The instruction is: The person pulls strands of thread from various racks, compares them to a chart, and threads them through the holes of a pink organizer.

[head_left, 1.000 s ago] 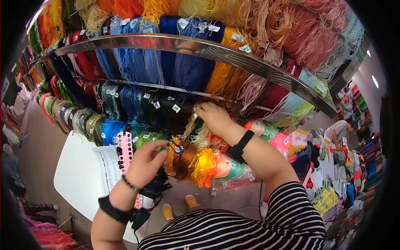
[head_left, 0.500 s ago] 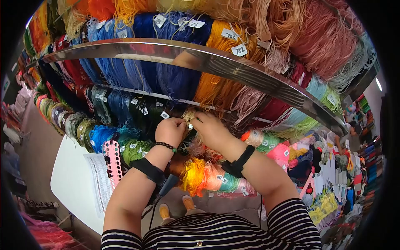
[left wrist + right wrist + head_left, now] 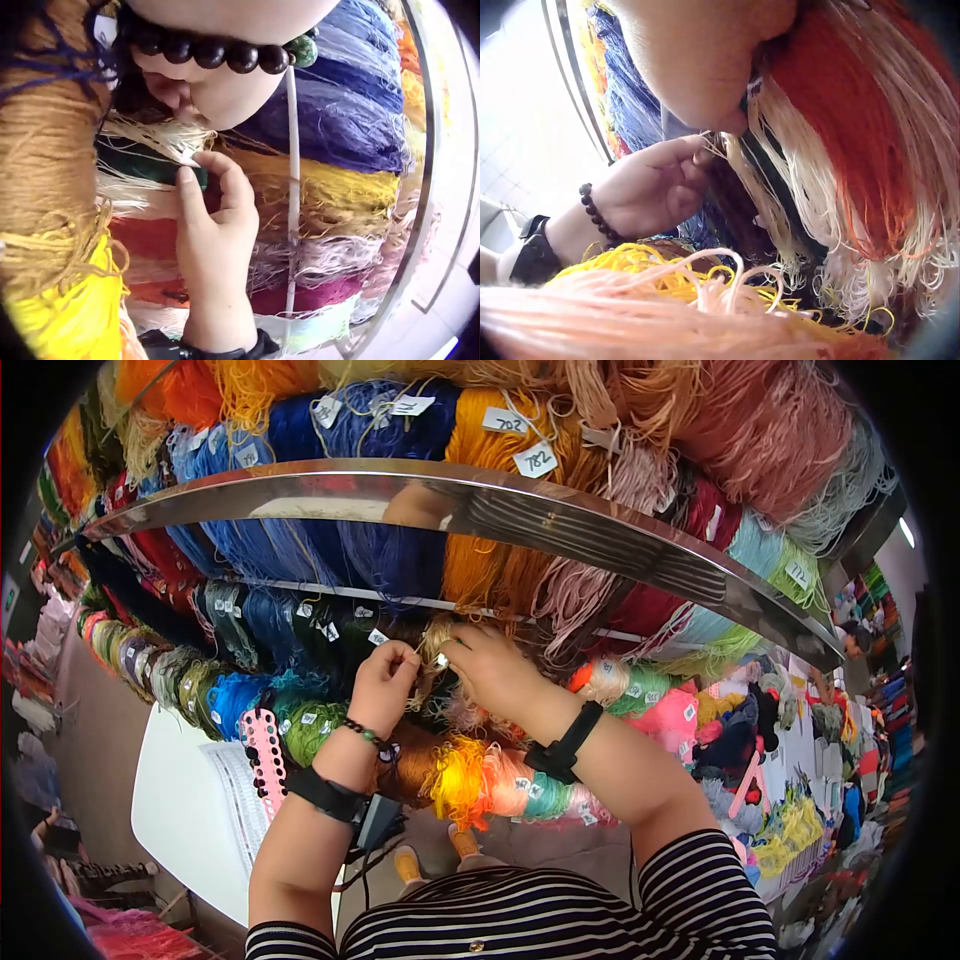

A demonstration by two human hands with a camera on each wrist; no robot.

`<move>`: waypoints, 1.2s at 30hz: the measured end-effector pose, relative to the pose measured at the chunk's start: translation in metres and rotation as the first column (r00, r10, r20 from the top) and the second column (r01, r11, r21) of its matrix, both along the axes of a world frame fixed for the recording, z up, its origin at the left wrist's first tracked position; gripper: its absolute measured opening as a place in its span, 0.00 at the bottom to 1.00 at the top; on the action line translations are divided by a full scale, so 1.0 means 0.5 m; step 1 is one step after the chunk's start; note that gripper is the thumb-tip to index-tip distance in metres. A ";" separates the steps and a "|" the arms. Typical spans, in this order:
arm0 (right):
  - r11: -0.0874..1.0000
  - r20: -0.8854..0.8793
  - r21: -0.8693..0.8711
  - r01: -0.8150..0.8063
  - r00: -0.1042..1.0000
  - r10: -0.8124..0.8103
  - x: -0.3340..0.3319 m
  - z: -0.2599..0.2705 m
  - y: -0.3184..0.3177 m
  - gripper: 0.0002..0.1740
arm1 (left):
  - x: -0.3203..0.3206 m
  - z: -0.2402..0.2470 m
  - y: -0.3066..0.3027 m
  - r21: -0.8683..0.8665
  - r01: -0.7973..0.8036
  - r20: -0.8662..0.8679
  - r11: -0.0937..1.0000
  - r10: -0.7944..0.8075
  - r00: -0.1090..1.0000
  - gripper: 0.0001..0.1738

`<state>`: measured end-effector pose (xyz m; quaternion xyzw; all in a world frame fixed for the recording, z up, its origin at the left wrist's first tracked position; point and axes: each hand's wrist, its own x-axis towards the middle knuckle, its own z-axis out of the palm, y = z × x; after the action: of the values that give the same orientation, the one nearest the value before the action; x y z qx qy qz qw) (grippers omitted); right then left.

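Pinching cream strands (image 3: 436, 635): left hand (image 3: 385, 678), right hand (image 3: 497, 670) (latter cropped in right wrist view).

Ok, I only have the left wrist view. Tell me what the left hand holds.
Observer: The right wrist view shows the left hand pinching thin cream strands of thread.
Operator: Report any number above the curved metal rail.
Observer: In the head view, a white paper tag there, on golden-orange thread, reads 782.
Operator: Then describe what's off to the left.
Observer: The head view shows a white, round-cornered table with a printed paper sheet on it.
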<state>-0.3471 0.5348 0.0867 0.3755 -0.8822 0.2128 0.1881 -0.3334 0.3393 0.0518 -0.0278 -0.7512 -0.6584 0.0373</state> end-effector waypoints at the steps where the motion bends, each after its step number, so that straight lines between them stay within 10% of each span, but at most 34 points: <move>1: 1.000 0.006 0.000 0.005 1.000 -0.005 -0.001 -0.004 0.000 0.16 | 0.004 0.000 -0.002 0.124 0.017 0.098 0.992 -0.029 0.995 0.04; 12: 1.000 0.068 -0.006 0.017 0.998 -0.017 0.000 -0.006 0.002 0.16 | 0.004 0.007 0.012 0.197 -0.041 0.273 0.980 -0.015 0.962 0.03; 34: 0.998 0.105 -0.040 0.053 0.993 -0.049 -0.001 -0.020 0.000 0.15 | -0.012 -0.035 0.005 0.004 -0.109 -0.095 0.994 0.109 0.989 0.05; 36: 0.998 0.106 -0.031 0.058 0.993 -0.055 0.002 -0.017 -0.001 0.16 | 0.019 0.000 -0.014 0.162 -0.096 0.137 0.982 0.074 0.988 0.03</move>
<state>-0.3462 0.5344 0.0779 0.3355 -0.8974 0.2416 0.1538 -0.3241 0.3323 0.0520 0.0506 -0.6943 -0.7177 0.0186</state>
